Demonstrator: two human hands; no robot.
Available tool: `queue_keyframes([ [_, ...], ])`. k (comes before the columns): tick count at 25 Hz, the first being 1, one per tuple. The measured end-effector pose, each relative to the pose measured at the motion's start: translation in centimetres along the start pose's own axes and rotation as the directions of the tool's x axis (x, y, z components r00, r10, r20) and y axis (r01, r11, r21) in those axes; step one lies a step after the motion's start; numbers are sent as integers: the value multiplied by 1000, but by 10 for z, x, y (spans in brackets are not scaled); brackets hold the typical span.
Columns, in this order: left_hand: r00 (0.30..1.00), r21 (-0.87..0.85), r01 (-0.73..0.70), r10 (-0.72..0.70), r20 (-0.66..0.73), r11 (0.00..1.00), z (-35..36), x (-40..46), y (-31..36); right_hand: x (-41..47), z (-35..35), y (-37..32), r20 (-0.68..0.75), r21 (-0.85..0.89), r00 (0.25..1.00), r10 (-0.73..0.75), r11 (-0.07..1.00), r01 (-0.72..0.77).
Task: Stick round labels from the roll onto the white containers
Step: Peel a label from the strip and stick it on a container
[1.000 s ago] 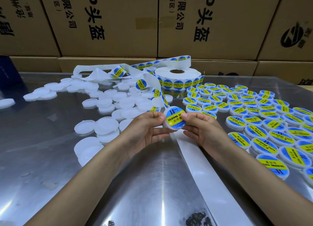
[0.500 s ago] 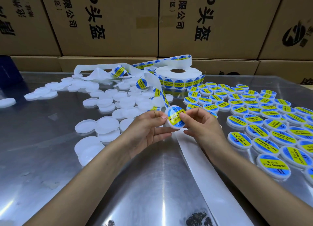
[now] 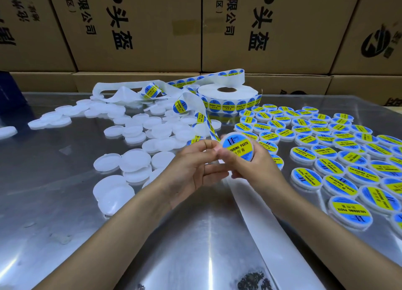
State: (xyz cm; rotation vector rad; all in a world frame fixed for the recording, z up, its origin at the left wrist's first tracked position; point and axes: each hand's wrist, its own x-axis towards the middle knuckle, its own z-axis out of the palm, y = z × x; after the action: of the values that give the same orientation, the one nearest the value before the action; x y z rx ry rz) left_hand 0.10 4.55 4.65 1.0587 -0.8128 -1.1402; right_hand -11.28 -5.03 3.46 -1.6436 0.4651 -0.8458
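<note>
Reflective metal tabletop (image 3: 65, 202), cardboard boxes (image 3: 134, 28) stacked behind; 1 labelled container (image 3: 238, 147) held up at centre.

Right hand (image 3: 254, 168) grips container, fingers (image 3: 226, 153) curled round its rim, blue-yellow label (image 3: 240, 148) facing camera. Left hand (image 3: 191, 165) touching container's left edge, fingers loosely curled; real grip or mere contact: cannot tell. Label roll (image 3: 228, 98) lying flat at far centre, strip of labels (image 3: 204, 120) trailing from it toward hands. Bare white backing strip (image 3: 267, 235) running along tabletop under right forearm toward near edge. Unlabelled white containers (image 3: 134, 159) scattered left. Labelled containers (image 3: 339, 159) in rows right, labels up. Dark blue object (image 3: 8, 94) at far left edge.
</note>
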Motion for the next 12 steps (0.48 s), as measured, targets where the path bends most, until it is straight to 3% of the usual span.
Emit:
queue_keyframes([
  [2, 1000, -36, 22, -22, 13, 999, 3, -1, -1, -2, 4, -2, -63, -22, 997, -31, 999, 30],
  [5, 999, -79, 35, -32, 40, 996, 7, -1, -1, -1, 3, -3, -180, 38, 983, 34, 999, -28],
  [8, 1000, -7, 6, -6, -25, 1000, 11, 0, -4, -3, 5, -6, -165, 101, 983, 87, 992, -70],
  [12, 981, 158, -47, 75, -177, 986, 13, -1, -12, -5, 8, -4, -105, 33, 990, 90, 996, -87],
])
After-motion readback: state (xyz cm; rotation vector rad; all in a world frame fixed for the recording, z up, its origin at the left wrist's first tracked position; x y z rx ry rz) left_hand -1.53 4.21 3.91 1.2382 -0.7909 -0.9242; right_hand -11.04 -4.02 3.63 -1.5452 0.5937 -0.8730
